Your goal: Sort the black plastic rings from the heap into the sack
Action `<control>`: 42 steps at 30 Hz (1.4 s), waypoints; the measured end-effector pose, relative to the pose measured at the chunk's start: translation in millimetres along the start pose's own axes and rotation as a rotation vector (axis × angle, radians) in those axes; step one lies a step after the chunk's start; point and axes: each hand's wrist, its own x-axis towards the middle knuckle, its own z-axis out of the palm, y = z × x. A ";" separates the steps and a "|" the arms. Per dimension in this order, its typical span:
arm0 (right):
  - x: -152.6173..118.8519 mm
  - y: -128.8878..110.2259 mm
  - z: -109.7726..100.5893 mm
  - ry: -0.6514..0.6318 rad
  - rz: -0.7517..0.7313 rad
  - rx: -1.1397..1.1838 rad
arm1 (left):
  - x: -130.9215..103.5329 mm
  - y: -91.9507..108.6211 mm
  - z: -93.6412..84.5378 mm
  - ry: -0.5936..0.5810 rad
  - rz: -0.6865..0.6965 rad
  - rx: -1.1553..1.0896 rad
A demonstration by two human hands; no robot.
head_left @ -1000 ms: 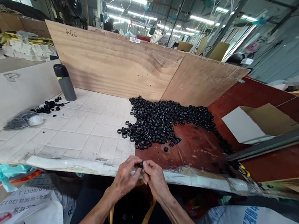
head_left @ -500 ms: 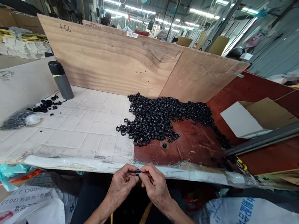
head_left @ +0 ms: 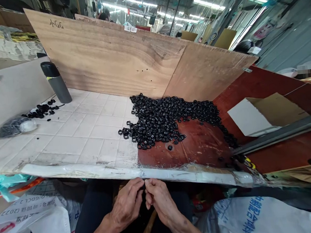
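Just below the table's front edge, my left hand (head_left: 127, 203) and my right hand (head_left: 161, 200) meet at the fingertips. Between them they pinch a small black ring (head_left: 143, 186), mostly covered by the fingers. Ahead of the hands, a spread pile of similar black rings (head_left: 158, 120) lies across the white and red-brown parts of the tabletop. One loose black ring (head_left: 170, 148) sits apart, on the red-brown surface nearer to me.
A grey bottle (head_left: 57, 83) and a plastic bag of black pieces (head_left: 8, 127) stand at the left. Wooden panels (head_left: 106, 52) close the back. An open carton (head_left: 249, 117) lies right, behind a metal bar (head_left: 279, 136). White sacks (head_left: 262, 216) flank my legs.
My hands have drawn slightly lower and turned inward, with the fingers now covering most of the ring. The whole view has shifted a little.
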 end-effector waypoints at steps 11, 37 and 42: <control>76.3 -45.7 -31.2 0.271 -0.817 -0.860 | 139.4 -101.2 -59.9 -0.017 -0.190 0.448; 109.0 -43.4 -50.9 0.313 -0.780 -0.912 | 122.9 -63.1 18.1 -0.281 -0.159 0.437; 107.6 -44.2 -55.2 0.243 -0.737 -0.805 | 124.2 -66.6 18.5 -0.299 -0.089 0.368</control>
